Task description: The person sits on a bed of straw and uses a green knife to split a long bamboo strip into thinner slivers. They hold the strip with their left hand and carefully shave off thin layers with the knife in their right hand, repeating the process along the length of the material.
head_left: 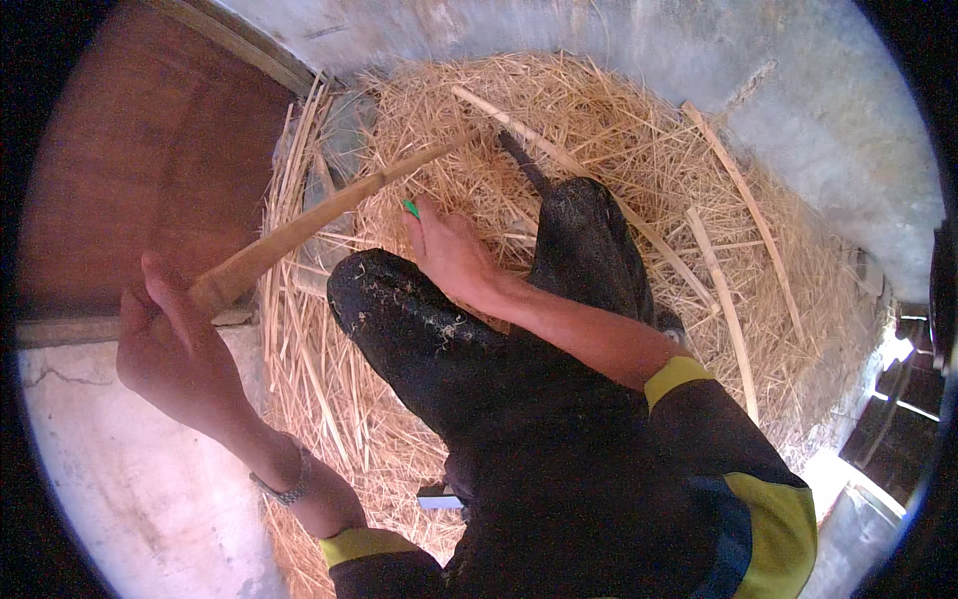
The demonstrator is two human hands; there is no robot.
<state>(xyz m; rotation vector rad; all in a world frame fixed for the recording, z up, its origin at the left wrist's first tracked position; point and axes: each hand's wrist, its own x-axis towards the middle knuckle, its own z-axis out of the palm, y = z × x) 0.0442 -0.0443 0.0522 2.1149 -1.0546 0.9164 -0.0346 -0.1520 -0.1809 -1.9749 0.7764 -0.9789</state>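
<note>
My left hand, wearing a wristwatch, is closed round the near end of a bamboo stick. The stick slants up and to the right, its far end over the straw. My right hand is above my bent knees, just below the stick and apart from it. Its fingers are closed on something mostly hidden; only a small green tip shows at the thumb. Past my right knee lies a dark, flat, narrow piece, partly covered by the knee; I cannot tell what it is.
Loose straw covers the floor around my legs. Several split bamboo strips lie on it, one long strip at the right. A brown wooden panel stands at the left. A pale wall bounds the far and right sides.
</note>
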